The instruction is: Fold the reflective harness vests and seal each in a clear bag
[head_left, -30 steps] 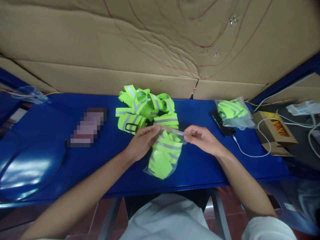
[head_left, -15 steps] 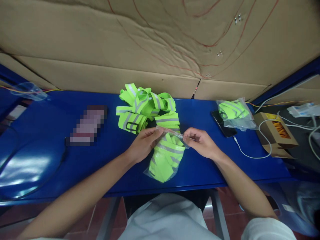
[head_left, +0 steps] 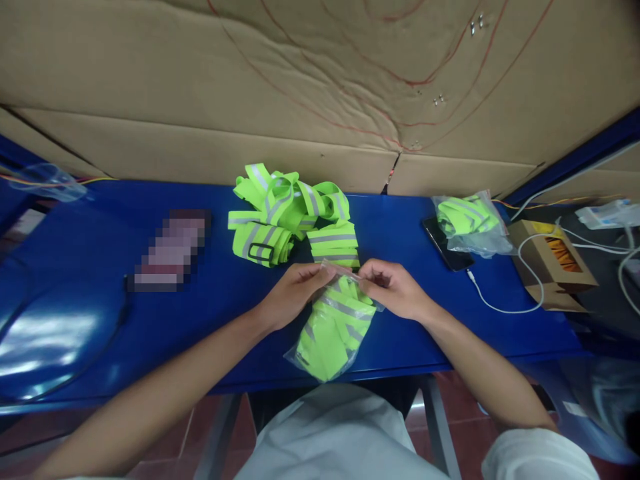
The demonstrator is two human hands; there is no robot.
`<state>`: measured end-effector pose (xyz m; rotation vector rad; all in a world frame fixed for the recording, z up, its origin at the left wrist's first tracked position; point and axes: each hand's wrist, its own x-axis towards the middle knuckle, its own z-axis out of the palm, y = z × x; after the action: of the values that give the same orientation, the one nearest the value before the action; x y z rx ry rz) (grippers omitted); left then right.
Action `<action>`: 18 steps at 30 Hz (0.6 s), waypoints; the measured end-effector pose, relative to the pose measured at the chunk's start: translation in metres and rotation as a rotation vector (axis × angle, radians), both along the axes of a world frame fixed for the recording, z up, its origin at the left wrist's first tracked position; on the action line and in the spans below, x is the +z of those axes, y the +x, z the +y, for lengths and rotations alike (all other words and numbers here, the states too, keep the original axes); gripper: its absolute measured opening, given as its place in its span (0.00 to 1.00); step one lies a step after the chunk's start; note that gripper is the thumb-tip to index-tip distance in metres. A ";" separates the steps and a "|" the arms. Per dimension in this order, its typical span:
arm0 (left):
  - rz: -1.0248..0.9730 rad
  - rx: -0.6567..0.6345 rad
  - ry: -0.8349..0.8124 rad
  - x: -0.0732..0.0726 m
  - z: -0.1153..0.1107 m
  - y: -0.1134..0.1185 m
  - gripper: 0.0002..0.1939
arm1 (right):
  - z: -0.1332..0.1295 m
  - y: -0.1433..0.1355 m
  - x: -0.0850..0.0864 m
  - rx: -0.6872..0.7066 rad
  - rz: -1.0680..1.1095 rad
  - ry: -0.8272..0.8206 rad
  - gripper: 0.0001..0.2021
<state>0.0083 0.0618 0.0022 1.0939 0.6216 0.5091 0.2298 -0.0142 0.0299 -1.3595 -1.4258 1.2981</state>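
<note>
Between my hands is a clear plastic bag (head_left: 336,327) with a folded neon-yellow reflective strap inside, its lower end toward the table's front edge. My left hand (head_left: 299,288) pinches the bag's top edge on the left. My right hand (head_left: 389,287) pinches the same top edge on the right, its fingers closer to the left thumb. Just beyond the bag, a folded reflective strap (head_left: 334,241) lies on the table. Left of it sits a loose pile of reflective straps (head_left: 287,203), with a black buckle (head_left: 261,252) at its near side.
The blue table (head_left: 240,353) runs under everything. At right, another bagged strap (head_left: 467,217) rests partly over a black phone (head_left: 447,247) with a white cable (head_left: 500,310). A cardboard box (head_left: 545,263) stands beyond the cable. On the left lie a pixelated object (head_left: 173,250) and a clear plastic cup (head_left: 55,183).
My right hand has moved left along the bag's top edge, toward my left hand. The bag has shifted slightly nearer to me.
</note>
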 end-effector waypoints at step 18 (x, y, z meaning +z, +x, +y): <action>0.202 -0.014 0.096 0.006 -0.008 0.006 0.22 | -0.001 -0.005 -0.006 -0.004 -0.107 0.066 0.12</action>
<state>0.0139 0.0534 0.0078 1.2496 0.7713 0.4225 0.2251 -0.0155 0.0242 -1.4052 -1.5234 1.1805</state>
